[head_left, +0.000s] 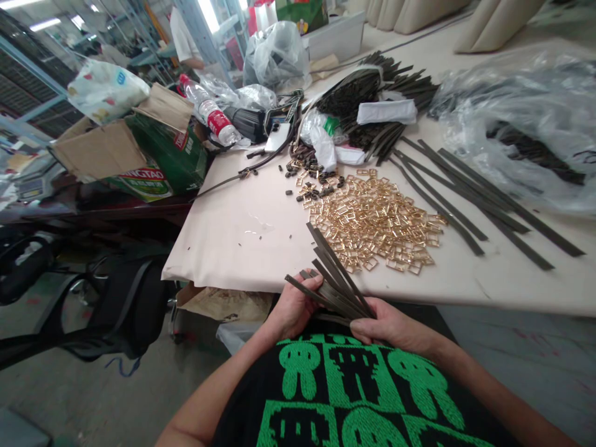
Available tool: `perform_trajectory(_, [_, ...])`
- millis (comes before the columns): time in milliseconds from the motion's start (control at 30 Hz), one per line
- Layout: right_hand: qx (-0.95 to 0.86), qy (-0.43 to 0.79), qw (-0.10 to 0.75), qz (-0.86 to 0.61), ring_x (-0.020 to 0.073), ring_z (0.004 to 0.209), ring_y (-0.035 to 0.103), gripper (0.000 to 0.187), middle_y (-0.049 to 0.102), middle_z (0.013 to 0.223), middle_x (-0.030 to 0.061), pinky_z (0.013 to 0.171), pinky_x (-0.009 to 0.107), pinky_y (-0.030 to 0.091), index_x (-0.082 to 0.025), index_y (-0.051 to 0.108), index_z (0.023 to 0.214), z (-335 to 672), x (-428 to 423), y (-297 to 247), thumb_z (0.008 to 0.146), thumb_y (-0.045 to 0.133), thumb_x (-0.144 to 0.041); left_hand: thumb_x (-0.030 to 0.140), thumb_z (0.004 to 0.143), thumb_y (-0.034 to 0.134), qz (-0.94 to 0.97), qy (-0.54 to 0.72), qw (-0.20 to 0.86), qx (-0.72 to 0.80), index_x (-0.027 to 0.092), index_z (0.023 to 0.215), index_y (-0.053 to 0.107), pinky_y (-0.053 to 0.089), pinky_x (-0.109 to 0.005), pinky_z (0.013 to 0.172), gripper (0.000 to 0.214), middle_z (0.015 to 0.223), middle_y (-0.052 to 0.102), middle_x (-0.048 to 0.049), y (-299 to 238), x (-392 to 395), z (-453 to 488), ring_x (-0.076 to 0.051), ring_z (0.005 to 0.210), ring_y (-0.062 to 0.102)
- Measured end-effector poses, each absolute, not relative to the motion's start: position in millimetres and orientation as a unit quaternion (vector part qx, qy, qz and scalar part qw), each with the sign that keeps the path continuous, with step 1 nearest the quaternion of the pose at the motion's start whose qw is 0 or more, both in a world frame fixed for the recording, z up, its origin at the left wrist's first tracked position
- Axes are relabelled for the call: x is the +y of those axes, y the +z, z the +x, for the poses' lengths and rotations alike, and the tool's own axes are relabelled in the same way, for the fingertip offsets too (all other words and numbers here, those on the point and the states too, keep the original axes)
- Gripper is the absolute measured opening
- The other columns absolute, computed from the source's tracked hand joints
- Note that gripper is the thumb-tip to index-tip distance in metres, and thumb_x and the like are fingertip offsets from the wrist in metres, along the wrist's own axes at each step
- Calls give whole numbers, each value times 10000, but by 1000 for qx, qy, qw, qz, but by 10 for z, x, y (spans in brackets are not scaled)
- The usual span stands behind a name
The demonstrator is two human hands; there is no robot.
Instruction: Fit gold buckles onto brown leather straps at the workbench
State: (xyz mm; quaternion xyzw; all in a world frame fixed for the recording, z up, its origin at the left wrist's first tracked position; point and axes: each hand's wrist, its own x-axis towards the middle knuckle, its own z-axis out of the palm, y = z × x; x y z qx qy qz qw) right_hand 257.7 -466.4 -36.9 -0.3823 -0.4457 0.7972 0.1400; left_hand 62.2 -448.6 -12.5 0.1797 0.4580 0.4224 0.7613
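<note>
Close to my chest, my left hand (pixel 294 308) and my right hand (pixel 393 327) together hold a fanned bundle of dark leather straps (pixel 333 277). Both hands are closed round the bundle's near ends, and its far ends reach over the table edge. Just beyond the straps lies a heap of several small gold buckles (pixel 376 222) on the cream table (pixel 233 230). Small dark buckle parts (pixel 311 171) are scattered behind the heap.
Long dark straps (pixel 470 195) lie on the table to the right, and a larger pile (pixel 372 93) at the back. Clear plastic bags (pixel 516 118) fill the right. A green cardboard box (pixel 153 155), a water bottle (pixel 209 115) and a phone (pixel 278 136) sit at the back left. Another person (pixel 184 37) stands far behind.
</note>
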Motion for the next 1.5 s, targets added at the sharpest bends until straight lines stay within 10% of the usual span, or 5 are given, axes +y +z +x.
perform_trajectory(733, [-426,815,136,-368,55,466,295,242,448,552,-54,415,201,183,-165,547,641,2540,-4686,-370,716,697,-340,248,727,751,196,417,775,433,132,802,602,490,-211,543,204,668,610,11,-149,-4506,524,-98,556,574])
perform_trajectory(1000, [-408,828,169,-346,48,441,288,486,459,555,-79,404,196,182,-145,612,1034,2547,-4681,-397,757,738,-524,192,682,782,94,397,832,376,130,805,624,473,-229,572,209,705,616,3,-209,-4566,552,-93,567,554])
perform_trajectory(1500, [-402,826,153,-363,41,428,277,349,453,572,-85,382,194,164,-167,559,918,2525,-4695,-576,773,719,-441,317,639,876,116,349,860,355,138,740,653,460,-253,724,303,715,666,-15,-299,-4673,398,-114,649,615])
